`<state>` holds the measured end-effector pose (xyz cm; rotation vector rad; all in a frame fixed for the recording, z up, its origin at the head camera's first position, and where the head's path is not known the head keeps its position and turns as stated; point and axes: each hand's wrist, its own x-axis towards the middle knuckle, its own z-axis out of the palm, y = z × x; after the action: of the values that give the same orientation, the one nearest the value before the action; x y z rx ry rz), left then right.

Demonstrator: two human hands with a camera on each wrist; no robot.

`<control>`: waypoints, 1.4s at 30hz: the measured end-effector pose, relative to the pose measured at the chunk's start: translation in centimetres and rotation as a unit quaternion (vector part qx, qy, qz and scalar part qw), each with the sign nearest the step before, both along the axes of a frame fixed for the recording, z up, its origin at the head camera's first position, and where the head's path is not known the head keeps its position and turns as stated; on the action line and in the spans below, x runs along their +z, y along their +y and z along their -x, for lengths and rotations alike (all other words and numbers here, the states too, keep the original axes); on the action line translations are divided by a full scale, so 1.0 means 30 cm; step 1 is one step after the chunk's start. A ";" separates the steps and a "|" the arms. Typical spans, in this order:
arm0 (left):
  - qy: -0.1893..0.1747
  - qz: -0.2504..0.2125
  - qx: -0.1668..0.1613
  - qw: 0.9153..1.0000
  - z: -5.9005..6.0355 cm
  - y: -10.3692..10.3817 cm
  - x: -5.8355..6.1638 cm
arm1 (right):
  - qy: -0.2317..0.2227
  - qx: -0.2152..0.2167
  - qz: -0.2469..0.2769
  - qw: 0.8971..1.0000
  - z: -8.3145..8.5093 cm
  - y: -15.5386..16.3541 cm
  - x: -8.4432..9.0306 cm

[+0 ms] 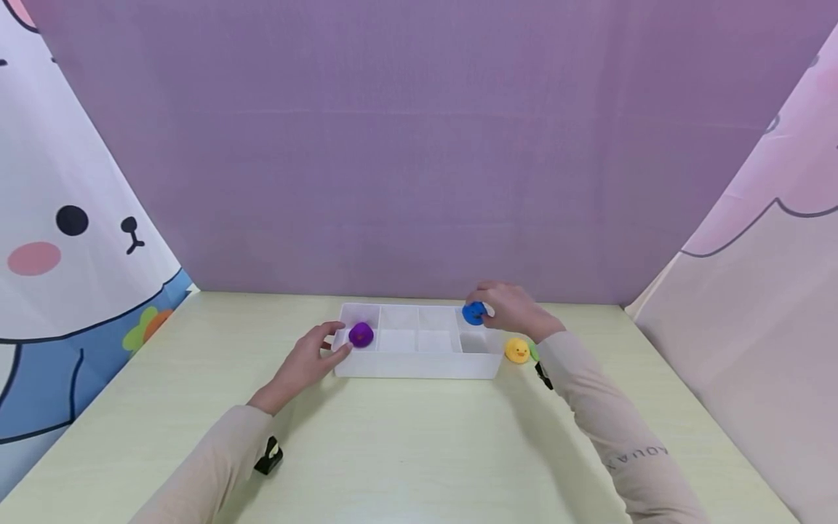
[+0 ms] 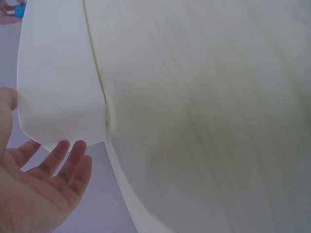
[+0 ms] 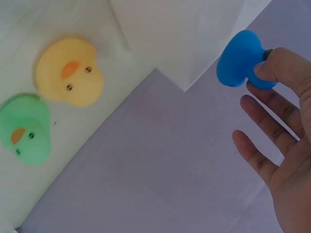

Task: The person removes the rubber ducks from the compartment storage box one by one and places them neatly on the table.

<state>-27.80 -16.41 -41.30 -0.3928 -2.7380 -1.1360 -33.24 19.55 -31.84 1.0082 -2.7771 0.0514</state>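
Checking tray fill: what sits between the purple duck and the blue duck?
Head view: two middle compartments of the white tray separate purple duck from blue duck; both look bare.

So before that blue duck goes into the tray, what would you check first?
1. Right hand has a grip on the blue duck: ok, pinched between thumb and finger.
2. Duck is over the white tray's right end compartment: ok, roughly above it.
3. That compartment is free: cannot tell, partly hidden by the hand.
4. Left hand steadies the tray: ok, fingers at its left end.
5. Purple duck out of the way: ok, in the far left compartment.
6. Yellow duck and green duck clear: ok, on the table beside the tray.
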 end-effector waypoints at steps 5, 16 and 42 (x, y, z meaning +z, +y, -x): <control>0.001 -0.001 -0.002 1.000 0.000 0.001 -0.003 | 0.002 -0.010 0.002 1.000 -0.011 0.055 0.004; -0.007 -0.008 -0.003 1.000 -0.005 0.000 0.003 | 0.007 -0.036 0.008 0.999 -0.030 0.173 0.005; -0.006 -0.005 -0.005 1.000 -0.008 0.006 0.008 | 0.023 -0.049 0.015 0.998 -0.064 0.435 -0.081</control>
<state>-27.56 -16.23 -41.06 -0.3992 -2.7431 -1.1587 -31.33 32.61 -34.28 0.8552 -2.7705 0.0553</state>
